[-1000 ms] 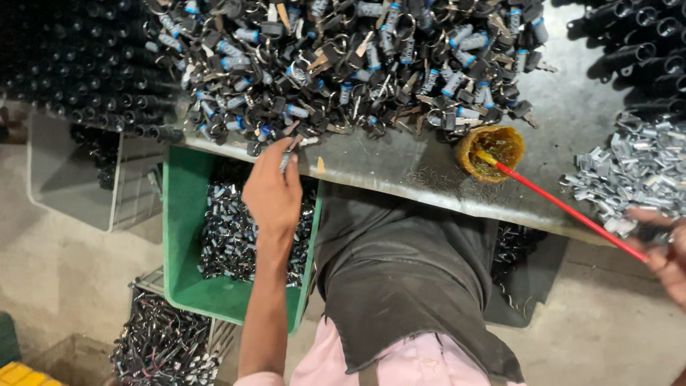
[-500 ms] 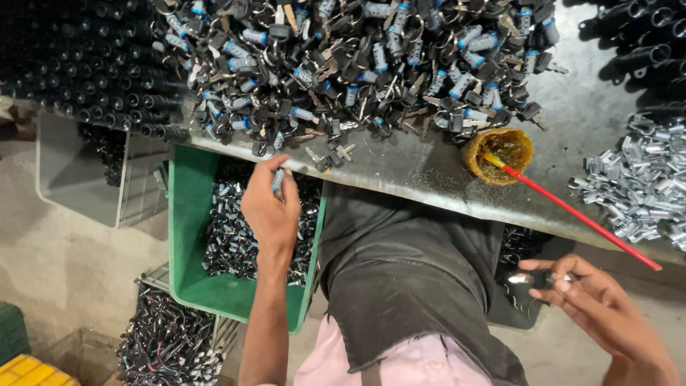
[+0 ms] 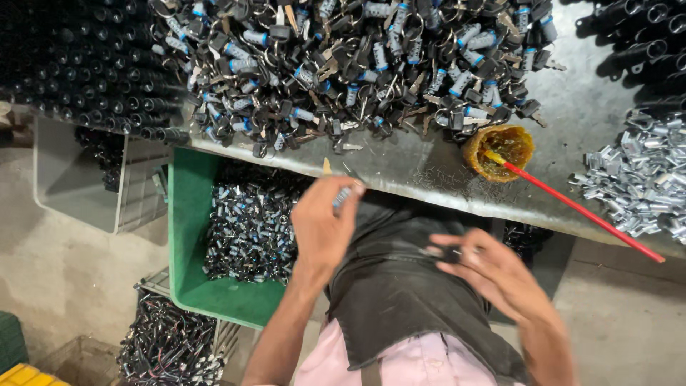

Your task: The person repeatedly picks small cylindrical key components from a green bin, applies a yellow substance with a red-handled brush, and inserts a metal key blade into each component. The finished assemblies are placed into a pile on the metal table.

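My left hand [image 3: 323,227] is held just below the metal table's front edge [image 3: 400,179], pinching a small lock cylinder with a key [image 3: 341,194] between its fingertips. My right hand [image 3: 493,270] hovers over my dark apron [image 3: 400,300], fingers closed on a small dark metal part [image 3: 446,251]. The two hands are a short gap apart. A big heap of keys and lock cylinders with blue bands [image 3: 357,64] covers the table above them.
A small orange grease pot [image 3: 500,150] with a red stick [image 3: 586,214] stands on the table. Silver metal pieces [image 3: 643,179] lie at the right, black tubes [image 3: 78,64] at the left. A green bin [image 3: 187,236] of cylinders and a crate of parts [image 3: 168,347] sit below.
My left hand has come off the table edge with a cylinder and moved right. My right hand has left the red stick and swung in over the apron with a small part.
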